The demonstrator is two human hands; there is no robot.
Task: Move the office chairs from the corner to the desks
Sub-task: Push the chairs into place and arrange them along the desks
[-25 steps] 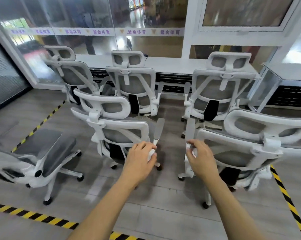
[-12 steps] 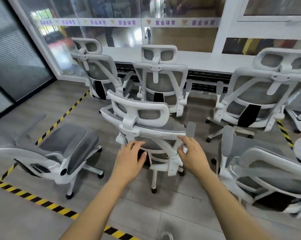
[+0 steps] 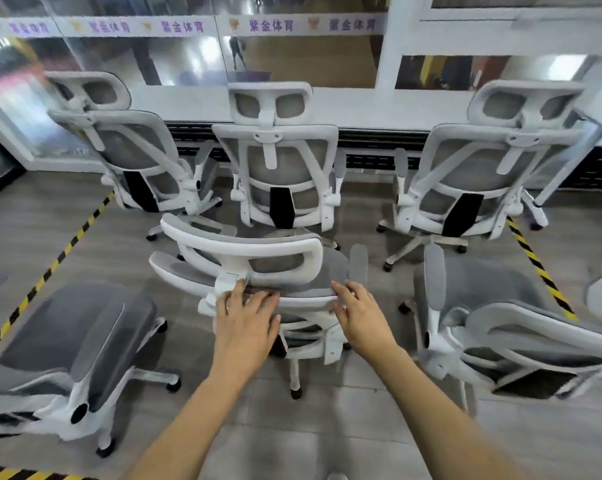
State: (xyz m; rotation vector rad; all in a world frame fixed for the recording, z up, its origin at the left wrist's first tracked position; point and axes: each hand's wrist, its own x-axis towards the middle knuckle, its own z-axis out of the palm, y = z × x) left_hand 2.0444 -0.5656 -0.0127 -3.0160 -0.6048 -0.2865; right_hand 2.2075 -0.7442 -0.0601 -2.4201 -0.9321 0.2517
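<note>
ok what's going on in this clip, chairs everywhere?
A person is sorting office chairs. Both hands, left hand and right hand, rest spread on the top of the backrest of the nearest chair; the fingers are not curled around it. Three chairs are lined up ahead at the long white desk under the windows. One more chair sits on the left and another on the right, waiting on the floor.

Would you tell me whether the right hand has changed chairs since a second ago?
Yes. The right hand left the chair on the right and moved left onto the middle chair's backrest, beside the left hand.
</note>
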